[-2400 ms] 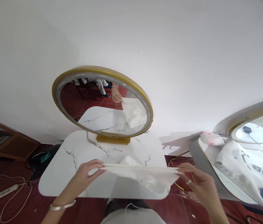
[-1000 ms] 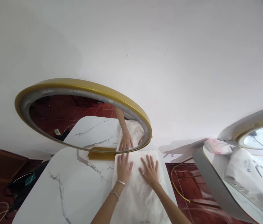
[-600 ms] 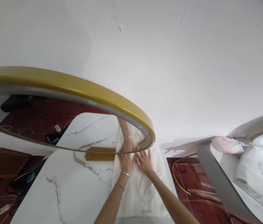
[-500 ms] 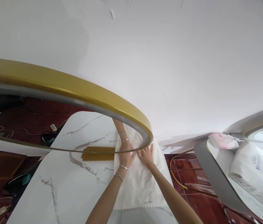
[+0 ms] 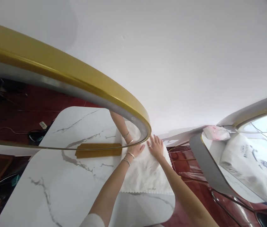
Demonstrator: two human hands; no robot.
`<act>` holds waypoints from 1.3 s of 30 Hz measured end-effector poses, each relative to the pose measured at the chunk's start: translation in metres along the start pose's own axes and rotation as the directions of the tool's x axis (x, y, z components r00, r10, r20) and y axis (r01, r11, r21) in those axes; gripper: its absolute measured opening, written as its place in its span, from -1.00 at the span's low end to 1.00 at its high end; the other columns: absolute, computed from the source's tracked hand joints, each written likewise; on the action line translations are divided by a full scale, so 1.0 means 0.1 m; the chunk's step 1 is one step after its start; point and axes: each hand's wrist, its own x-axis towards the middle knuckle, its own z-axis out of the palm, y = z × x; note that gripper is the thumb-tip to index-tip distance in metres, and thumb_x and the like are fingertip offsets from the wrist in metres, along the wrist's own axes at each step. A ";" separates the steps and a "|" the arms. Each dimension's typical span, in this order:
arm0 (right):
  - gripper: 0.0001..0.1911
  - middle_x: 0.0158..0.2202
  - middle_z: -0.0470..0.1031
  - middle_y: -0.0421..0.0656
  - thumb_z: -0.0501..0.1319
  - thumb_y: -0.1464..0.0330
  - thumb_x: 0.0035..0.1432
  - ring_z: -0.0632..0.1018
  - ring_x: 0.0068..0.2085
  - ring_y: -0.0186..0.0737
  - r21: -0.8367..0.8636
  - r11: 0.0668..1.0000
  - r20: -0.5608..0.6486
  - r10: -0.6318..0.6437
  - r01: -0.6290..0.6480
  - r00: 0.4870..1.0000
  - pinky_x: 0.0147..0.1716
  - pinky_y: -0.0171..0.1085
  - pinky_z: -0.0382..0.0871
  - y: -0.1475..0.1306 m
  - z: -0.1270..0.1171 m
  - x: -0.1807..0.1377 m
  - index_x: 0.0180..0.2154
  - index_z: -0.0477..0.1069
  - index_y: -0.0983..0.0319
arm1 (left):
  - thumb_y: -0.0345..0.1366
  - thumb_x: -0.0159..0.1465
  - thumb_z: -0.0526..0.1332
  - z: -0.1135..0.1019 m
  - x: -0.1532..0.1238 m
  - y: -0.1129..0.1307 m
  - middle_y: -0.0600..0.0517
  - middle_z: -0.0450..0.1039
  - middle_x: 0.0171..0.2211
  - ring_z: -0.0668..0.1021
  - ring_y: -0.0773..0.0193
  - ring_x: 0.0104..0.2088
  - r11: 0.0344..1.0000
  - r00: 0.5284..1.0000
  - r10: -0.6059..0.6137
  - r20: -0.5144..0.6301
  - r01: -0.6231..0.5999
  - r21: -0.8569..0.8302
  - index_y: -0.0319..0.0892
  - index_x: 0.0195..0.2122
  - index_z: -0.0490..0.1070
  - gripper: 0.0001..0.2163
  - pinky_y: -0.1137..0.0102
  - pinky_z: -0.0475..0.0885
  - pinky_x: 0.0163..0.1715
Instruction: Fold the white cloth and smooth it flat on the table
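White cloth is laid out on the right-hand part of the marble-patterned table, beside the gold base of the round mirror. Its zigzag near edge is rested on the tabletop, with a strip of bare surface left between it and the table's front. Soft creases are seen across its middle.

As judged from the pose of the arms, the step in hand is the spreading and flattening of the cloth at its far end, by the wall. For the next move, light, even pressure along the creased middle seems to be called for, with the far end kept held so that the fabric is not dragged.

Both hands are set over the far part of the cloth, with most of it left on the near side, between the forearms. The right hand is placed palm down on it, fingers extended and slightly spread, with nothing gripped. The left hand is set closer to the mirror, thumb held out; its fingers are hidden by the lower rim, so how far they are opened, or whether fabric is pinched, cannot be told.
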 end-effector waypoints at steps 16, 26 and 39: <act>-0.33 0.37 -0.05 -0.08 -0.01 0.10 0.29 -0.04 0.37 0.03 -0.078 0.951 -0.065 -0.304 0.299 0.951 0.26 0.19 -0.26 0.02 -0.10 -1.98 0.35 -0.11 0.09 | -0.08 0.33 0.05 0.04 -1.71 0.40 -0.11 -0.07 0.37 -0.01 -0.01 0.36 0.936 0.991 0.102 -0.084 -0.067 0.345 -0.12 0.35 -0.03 -0.40 0.03 -0.08 0.28; -0.40 0.39 -0.15 -0.15 -0.08 0.09 0.33 -0.07 0.37 -0.05 -0.035 0.972 0.061 -0.230 0.232 0.971 0.22 0.07 0.02 0.15 -0.06 -0.32 0.33 -0.05 0.07 | -0.13 0.33 0.03 -0.04 -0.15 0.08 -0.20 0.05 0.32 0.15 -0.08 0.30 0.975 0.999 -0.003 -0.043 0.013 0.223 -0.22 0.29 0.09 -0.47 0.01 0.14 0.21; -0.30 0.37 -0.07 -0.07 -0.07 0.17 0.33 -0.02 0.37 -0.01 0.025 0.969 -0.115 -0.243 0.247 0.963 0.23 0.08 -0.02 0.28 -0.08 -1.85 0.37 -0.33 0.14 | -0.04 0.30 0.05 0.10 -2.23 1.00 -0.05 -0.09 0.37 0.04 0.02 0.35 0.948 0.981 0.191 0.026 -0.191 0.256 -0.05 0.36 -0.09 -0.37 0.03 -0.01 0.27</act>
